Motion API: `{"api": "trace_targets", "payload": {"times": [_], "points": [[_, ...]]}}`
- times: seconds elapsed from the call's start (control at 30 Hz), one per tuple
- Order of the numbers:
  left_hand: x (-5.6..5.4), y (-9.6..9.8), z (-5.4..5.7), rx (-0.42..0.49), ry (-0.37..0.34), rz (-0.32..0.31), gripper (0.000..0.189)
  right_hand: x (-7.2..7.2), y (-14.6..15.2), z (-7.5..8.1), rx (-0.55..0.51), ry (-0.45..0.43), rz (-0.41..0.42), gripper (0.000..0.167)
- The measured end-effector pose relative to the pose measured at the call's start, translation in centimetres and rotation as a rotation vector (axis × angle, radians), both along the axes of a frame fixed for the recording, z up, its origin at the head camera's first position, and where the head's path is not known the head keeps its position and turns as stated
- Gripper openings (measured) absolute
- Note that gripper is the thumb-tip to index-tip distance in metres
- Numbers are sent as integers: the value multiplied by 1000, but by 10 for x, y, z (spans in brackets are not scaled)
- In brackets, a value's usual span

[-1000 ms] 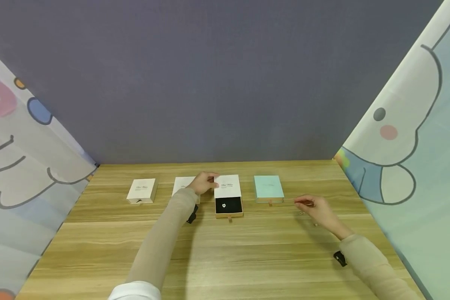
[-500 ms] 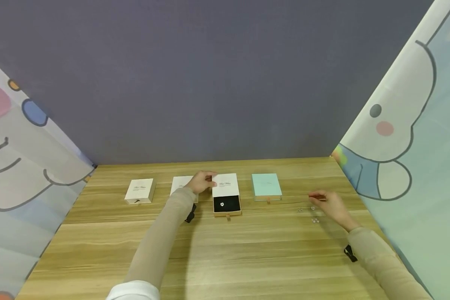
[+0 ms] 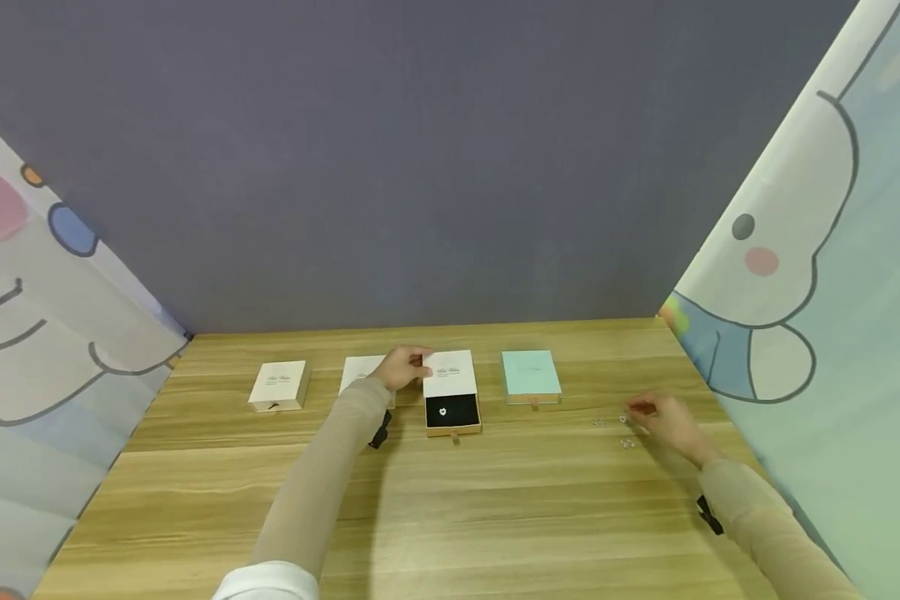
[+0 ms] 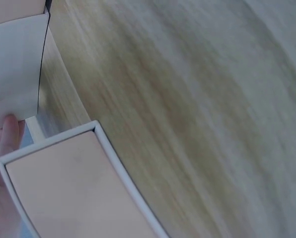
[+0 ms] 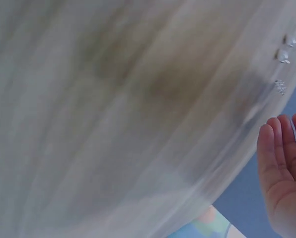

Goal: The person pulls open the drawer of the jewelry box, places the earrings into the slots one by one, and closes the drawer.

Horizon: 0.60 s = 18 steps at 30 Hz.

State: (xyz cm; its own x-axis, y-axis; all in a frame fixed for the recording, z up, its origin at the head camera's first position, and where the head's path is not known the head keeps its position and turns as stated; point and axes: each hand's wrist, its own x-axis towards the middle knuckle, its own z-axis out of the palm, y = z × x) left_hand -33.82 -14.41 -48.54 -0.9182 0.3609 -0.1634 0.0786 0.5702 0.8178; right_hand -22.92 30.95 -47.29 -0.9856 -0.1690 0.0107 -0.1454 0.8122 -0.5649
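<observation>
My left hand (image 3: 399, 368) grips the left edge of a white gift box (image 3: 450, 372), thumb on its near side. The box's drawer is pulled out toward me, with a small silvery heart-shaped piece of jewellery (image 3: 442, 412) on its black pad (image 3: 461, 408). In the left wrist view, fingers (image 4: 10, 131) overlap the end of that box (image 4: 16, 64). My right hand (image 3: 667, 423) hovers at the right beside small shiny pieces of jewellery (image 3: 627, 443), nearest to a ring-like one (image 3: 623, 419). The right wrist view shows nothing in its slightly bent fingers (image 5: 279, 153); its thumb is mostly hidden.
A closed teal box (image 3: 531, 373) stands right of the drawer box. To the left are a white box (image 3: 360, 367), partly behind my left hand, and another white box (image 3: 279, 385). Another small shiny pair (image 3: 597, 423) lies on the wooden table (image 3: 495, 508). A grey wall stands behind.
My right hand has moved right, away from the teal box, uncovering the small jewellery on the table. The left hand stays on the white box.
</observation>
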Motion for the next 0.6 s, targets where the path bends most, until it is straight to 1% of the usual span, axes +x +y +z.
{"api": "trace_targets", "payload": {"times": [0.17, 0.27, 0.37, 0.47, 0.6], "points": [[3, 0, 1, -2, 10, 4, 47, 1, 2, -7, 5, -51, 20, 29], [4, -1, 2, -2, 8, 10, 46, 1, 1, -8, -10, -80, 23, 31], [4, 0, 2, 3, 2, 8, 47, 1, -1, -9, -7, -88, 18, 30], [3, 0, 0, 6, -4, 6, 47, 1, -2, -11, 13, -78, 23, 28], [1, 0, -3, 3, -13, 13, 47, 1, -3, -12, 52, -44, 33, 24]]}}
